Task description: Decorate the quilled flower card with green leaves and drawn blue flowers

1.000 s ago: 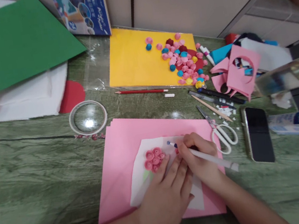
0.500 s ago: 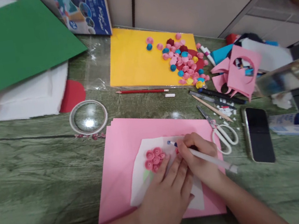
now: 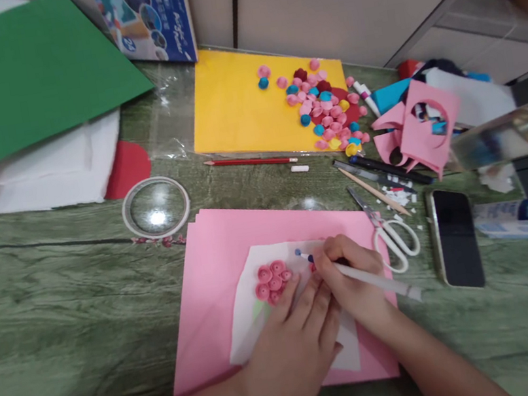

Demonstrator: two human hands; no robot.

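My right hand [image 3: 352, 274] grips a white marker pen [image 3: 373, 279]. The pen's tip touches a small blue mark near the top of a white sheet of paper [image 3: 243, 320]. Flat across that sheet lies my left hand [image 3: 295, 339], fingers stretched out and holding nothing. Just beyond its fingertips is a cluster of pink rolled-paper flowers [image 3: 272, 281], with a pale green patch below, partly under the hand. Pink paper sheets [image 3: 200, 340] lie stacked beneath the white one. Much of the white sheet is hidden by both hands.
White-handled scissors [image 3: 391, 235] touch the pink sheets' right edge, near a phone [image 3: 457, 238]. Behind lie a red pencil [image 3: 251, 161], a tape roll [image 3: 126, 212] and yellow paper [image 3: 230, 104] bearing several small paper pieces. Green card [image 3: 23, 82] is at left; pink scraps [image 3: 446, 104] at right.
The rear end of the marker pen has shifted very slightly to the right. My left hand and the papers stay in place.
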